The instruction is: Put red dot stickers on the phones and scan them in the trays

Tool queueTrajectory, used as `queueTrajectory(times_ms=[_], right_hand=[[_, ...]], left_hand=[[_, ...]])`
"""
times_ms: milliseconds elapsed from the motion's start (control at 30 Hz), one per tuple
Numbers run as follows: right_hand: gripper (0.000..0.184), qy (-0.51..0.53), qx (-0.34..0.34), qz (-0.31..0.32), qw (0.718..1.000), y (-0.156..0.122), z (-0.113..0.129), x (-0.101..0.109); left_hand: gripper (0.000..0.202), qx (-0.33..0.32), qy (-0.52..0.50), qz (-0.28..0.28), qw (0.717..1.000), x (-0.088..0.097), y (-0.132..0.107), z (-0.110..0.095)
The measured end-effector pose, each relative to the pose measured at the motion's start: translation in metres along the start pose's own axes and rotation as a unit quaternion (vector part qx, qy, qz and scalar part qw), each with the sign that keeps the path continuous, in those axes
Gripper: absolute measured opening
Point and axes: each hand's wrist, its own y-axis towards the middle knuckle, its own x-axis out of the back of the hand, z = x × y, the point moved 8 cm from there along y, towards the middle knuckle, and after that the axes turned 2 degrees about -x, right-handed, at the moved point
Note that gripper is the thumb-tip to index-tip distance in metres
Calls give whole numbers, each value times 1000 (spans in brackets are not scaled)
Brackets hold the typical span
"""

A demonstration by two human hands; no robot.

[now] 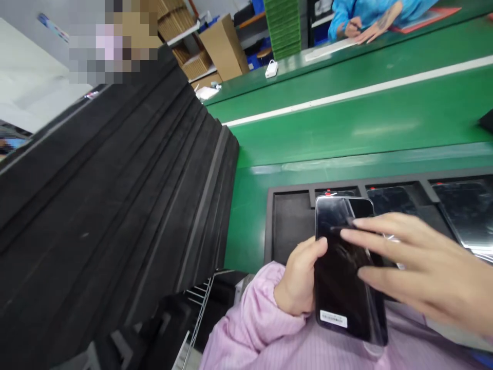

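Note:
A black smartphone [339, 288] with glossy glass and a white barcode label [333, 318] near its lower end is held upright and slightly tilted. My left hand [300, 277] grips its left edge, thumb along the side, other fingers hidden behind it. Over the glass my right hand [416, 262] is spread, fingers stretched out and a little blurred; whether the fingertips touch the surface I cannot tell. Behind the smartphone lies a black foam tray [290, 218] with compartments. Dark glossy devices [468, 210] lie in several of them.
Tall stacked black foam trays [127, 205] rise on my left beside a wire rack [200, 303]. Beyond the green work surface [254, 216], a white strip [346, 95] crosses the green bench. A co-worker's hands [370, 33] rest at the far side, near a small white box [271, 69].

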Motion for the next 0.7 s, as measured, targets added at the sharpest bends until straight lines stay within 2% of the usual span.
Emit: queueTrajectory(times_ms=[167, 267, 300, 367, 433, 467, 500, 533, 600, 700], right_hand=[[38, -28, -148, -44, 988, -3, -35, -12], [39, -35, -224, -70, 972, -4, -45, -17], [37, -33, -219, -78, 972, -4, -41, -16], [33, 7, -142, -63, 988, 0, -23, -17], [33, 73, -35, 8, 997, -5, 3, -22], [35, 101, -4, 47, 994, -12, 13, -23], [36, 115, -4, 75, 991, -22, 16, -23], [34, 112, -28, 88, 989, -35, 14, -23], [26, 70, -117, 68, 988, -68, -1, -18], [24, -42, -218, 34, 974, -123, -22, -15]], left_hand=[[29, 2, -20, -19, 1000, 0, 1, 5], [26, 9, -39, -10, 999, -2, 1, 8], [26, 12, -43, -14, 999, 0, 1, 8], [27, 14, -50, -41, 998, 8, 0, 4], [28, -13, -40, -96, 994, 27, 0, -11], [27, -42, -22, -129, 990, 39, -1, -22], [27, -74, 11, -159, 984, 51, -1, -36], [26, -110, 55, -181, 976, 61, -1, -50], [29, -181, 164, -191, 951, 73, 2, -76], [48, -238, 322, -206, 893, 81, 11, -91]])
